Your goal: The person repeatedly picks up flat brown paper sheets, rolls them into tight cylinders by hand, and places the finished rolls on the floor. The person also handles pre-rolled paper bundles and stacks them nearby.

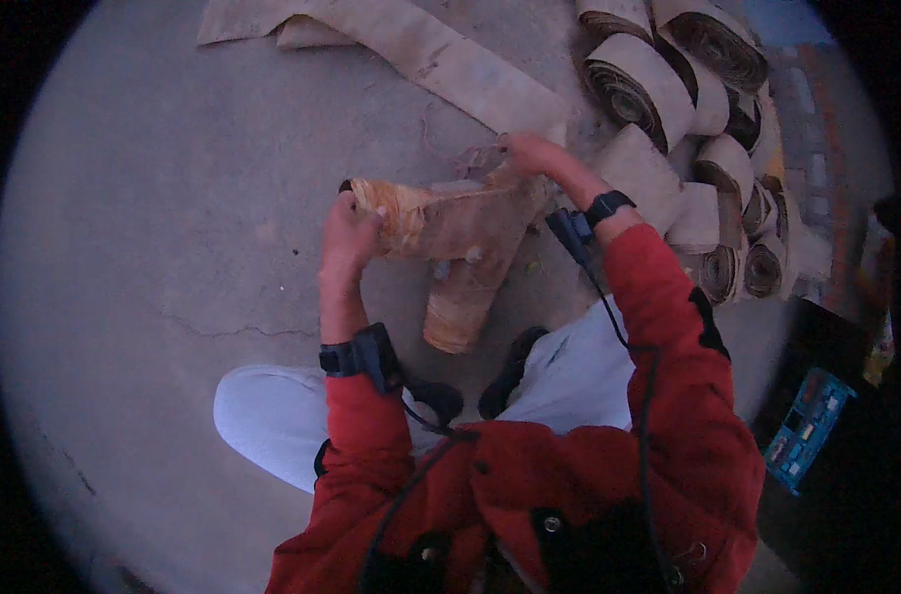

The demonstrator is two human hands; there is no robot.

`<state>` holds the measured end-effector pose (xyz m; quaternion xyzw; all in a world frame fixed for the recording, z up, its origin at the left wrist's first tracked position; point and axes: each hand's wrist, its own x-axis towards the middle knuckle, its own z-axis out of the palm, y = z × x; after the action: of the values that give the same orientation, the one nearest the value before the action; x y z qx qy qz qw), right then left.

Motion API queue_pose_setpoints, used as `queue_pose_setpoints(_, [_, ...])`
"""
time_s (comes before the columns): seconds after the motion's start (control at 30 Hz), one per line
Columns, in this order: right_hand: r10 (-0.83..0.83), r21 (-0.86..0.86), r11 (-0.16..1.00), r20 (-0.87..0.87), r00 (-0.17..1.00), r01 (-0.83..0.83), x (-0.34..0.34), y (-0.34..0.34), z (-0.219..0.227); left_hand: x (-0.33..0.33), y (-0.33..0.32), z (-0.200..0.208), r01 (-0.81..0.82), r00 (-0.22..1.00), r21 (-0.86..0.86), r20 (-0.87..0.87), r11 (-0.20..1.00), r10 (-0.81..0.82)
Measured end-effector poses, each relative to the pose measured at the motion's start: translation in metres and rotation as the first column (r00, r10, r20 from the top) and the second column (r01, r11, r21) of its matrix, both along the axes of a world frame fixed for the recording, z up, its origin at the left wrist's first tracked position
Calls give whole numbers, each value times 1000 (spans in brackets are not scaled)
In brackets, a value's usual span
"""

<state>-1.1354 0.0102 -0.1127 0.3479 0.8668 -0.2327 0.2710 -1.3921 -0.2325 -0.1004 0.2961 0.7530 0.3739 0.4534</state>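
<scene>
A stained brown band of canvas-like material (450, 226) stretches between my hands, its orange-tan end at the left, with a dark opening at the tip. My left hand (349, 233) is closed round that end. Farther right, my right hand (529, 158) is closed at the band's other part; what its fingertips pinch is hard to make out. Loose reddish threads (448, 148) trail beside the right fingers. Below the band, another brown length (465, 297) slants toward my feet, with a similar orange-tan end; whether the two are joined is unclear.
A long beige strip (440, 57) lies across the concrete floor (173, 198) beyond my hands. Several rolls of beige strip (638, 89) are heaped at the right. A blue tray-like object (811, 426) with small items lies at lower right. My dark shoes (515, 368) are close below the band.
</scene>
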Motion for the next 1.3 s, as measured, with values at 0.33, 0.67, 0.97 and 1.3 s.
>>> queue_pose_setpoints(0.33, [-398, -285, 908, -357, 845, 308, 19, 42, 15, 25, 28, 74, 47, 997, -114, -59, 992, -54])
queue_pose_setpoints(0.67, [-785, -564, 73, -542, -302, 822, 89, -25, -27, 17, 23, 69, -61, 997, -17, 55, 998, 62])
queue_pose_setpoints(0.97, [-689, -879, -208, -180, -702, 430, 56, -82, -53, 24, 5, 88, -86, 979, 209, 199, 974, 44])
queue_pose_setpoints(1.3, [-917, -972, 215, -236, -322, 100, -62, -53, -32, 26, -34, 133, -23, 884, 511, -391, 859, 256])
